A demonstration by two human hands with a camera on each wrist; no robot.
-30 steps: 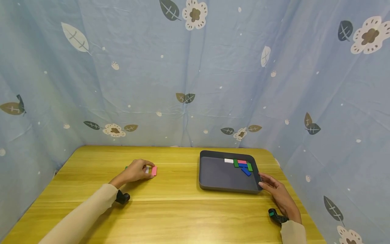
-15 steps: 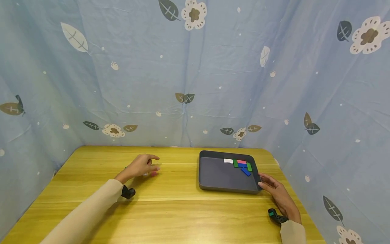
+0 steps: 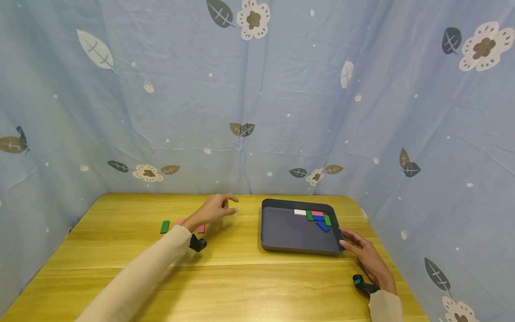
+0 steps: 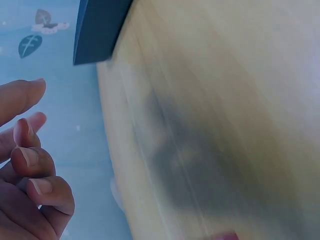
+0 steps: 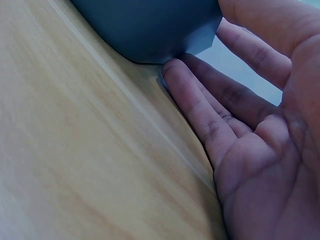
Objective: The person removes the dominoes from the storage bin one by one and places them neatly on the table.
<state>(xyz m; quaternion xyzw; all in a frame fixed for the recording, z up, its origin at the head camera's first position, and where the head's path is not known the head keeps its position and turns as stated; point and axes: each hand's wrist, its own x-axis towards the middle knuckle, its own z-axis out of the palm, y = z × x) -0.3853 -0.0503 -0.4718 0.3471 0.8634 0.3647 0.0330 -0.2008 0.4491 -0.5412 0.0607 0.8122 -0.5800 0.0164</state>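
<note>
The left hand [image 3: 212, 210] has thumb and forefinger parted, a gap showing between their tips, its other fingers loosely bent. The right hand [image 3: 368, 257] lays nearly straight fingers against the right wall of the dark tray [image 3: 297, 250], the thumb at that same side. From the left fingertips a stretch of table [image 3: 241, 286] runs to the tray's left wall; the table's back edge passes just behind the tray, the curtain [image 3: 181, 112] rising beyond. Inside, a white block [image 3: 300, 212] and a cluster of green, pink and blue blocks [image 3: 318, 218] lie toward the back right corner, the tray's floor stretching left and forward of them. A partly hidden pink block [image 3: 180, 222] and another pink block [image 3: 201, 229] flank the left wrist, a green block [image 3: 165, 226] farther left. The left arm slants far out over the wood; the right forearm is angled inward, near the table's right edge
</note>
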